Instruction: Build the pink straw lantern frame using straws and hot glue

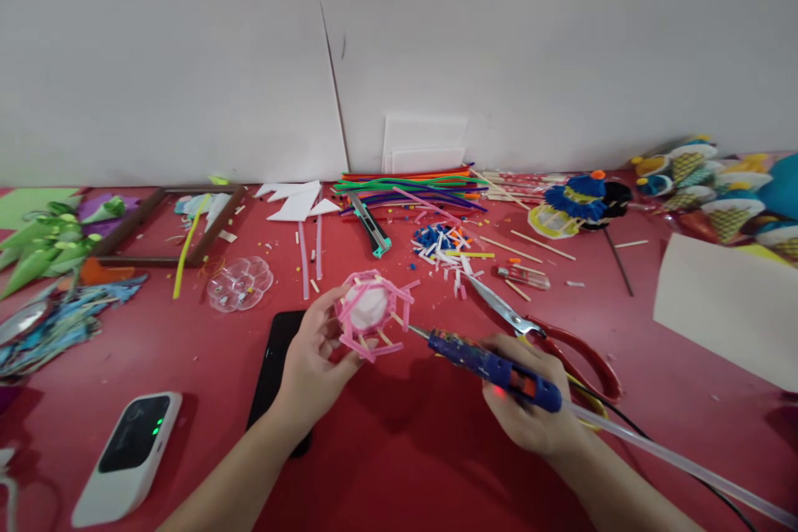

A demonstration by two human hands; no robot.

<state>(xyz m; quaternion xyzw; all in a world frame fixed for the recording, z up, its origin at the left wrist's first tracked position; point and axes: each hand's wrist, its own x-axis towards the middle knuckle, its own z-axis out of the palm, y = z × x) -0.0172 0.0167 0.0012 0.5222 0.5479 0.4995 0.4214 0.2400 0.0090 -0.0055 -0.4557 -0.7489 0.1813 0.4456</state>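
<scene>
My left hand (312,362) grips a small pink straw frame (369,312) with a white round centre, holding it just above the red table (411,449). My right hand (529,399) is wrapped round a blue glue gun (492,366). The gun's metal nozzle points left and nearly touches the right side of the pink frame. A clear glue stick (673,457) trails out of the gun's back toward the lower right. Under my left wrist lies a black phone (274,366).
Red-handled scissors (542,332) lie just behind my right hand. Cut straw bits (442,249), pipe cleaners (405,187), a utility knife (371,224), a clear palette (240,283), a white device (128,457), a wooden frame (168,224) and a sheet of paper (729,307) crowd the table.
</scene>
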